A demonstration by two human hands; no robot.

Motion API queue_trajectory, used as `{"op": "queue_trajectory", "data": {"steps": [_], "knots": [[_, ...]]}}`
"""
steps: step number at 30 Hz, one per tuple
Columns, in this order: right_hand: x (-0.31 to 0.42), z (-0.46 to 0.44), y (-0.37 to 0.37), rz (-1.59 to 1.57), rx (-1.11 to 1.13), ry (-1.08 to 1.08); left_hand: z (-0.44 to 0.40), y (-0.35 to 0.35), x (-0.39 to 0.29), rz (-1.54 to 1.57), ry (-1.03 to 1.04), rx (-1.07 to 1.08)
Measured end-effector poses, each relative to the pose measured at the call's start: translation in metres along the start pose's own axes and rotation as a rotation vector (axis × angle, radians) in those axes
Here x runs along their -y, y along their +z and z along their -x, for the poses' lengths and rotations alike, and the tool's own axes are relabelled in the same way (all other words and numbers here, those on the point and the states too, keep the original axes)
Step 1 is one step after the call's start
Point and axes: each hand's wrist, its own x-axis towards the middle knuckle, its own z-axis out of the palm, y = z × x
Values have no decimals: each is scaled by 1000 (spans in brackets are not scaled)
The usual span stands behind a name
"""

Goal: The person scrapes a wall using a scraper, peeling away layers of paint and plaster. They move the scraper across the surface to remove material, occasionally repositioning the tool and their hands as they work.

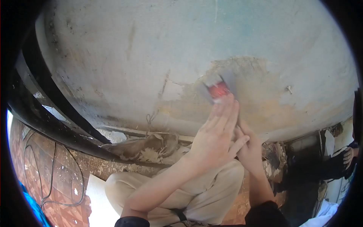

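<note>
A putty knife [219, 90] with a red part near its wide grey blade is pressed against the worn wall [264, 83]; motion blurs the blade. My left hand [215, 132] lies over the tool, its fingers stretched together along the handle and pressing on it, thumb out to the right. Behind it, my right hand [249, 149] is closed around the lower handle, partly hidden by the left. Around the blade, a patch of the wall is bare and yellowish-grey, with a ragged edge of lighter coating at its upper side.
Dark curved bars [49, 83] run down the left side. A torn, debris-covered ledge [147, 147] follows the wall's foot. A black cable [55, 170] loops over the worn floor beside a white sheet [100, 202]. At the right, another person's foot [349, 157] shows near dark objects.
</note>
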Motion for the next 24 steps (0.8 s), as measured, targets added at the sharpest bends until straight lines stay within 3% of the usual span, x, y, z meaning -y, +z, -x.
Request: {"op": "queue_trajectory", "data": {"steps": [4,6,9,13,15,21,24], "knots": [[9,-1,-6,23,85,60,7,3,-4,78,-3,-12],[1,12,-8,-114,39,172,11,6,-8,69,3,13],[9,-8,7,-101,-4,-47,7,3,-4,44,24,3],[5,13,0,-54,35,95,6,-1,-4,64,11,62],[-1,-2,8,94,17,-125,-1,-1,5,40,31,1],[-7,13,2,-39,89,156,0,-8,10,45,42,49],[-8,-6,14,38,138,-3,3,-1,5,66,-7,6]]}}
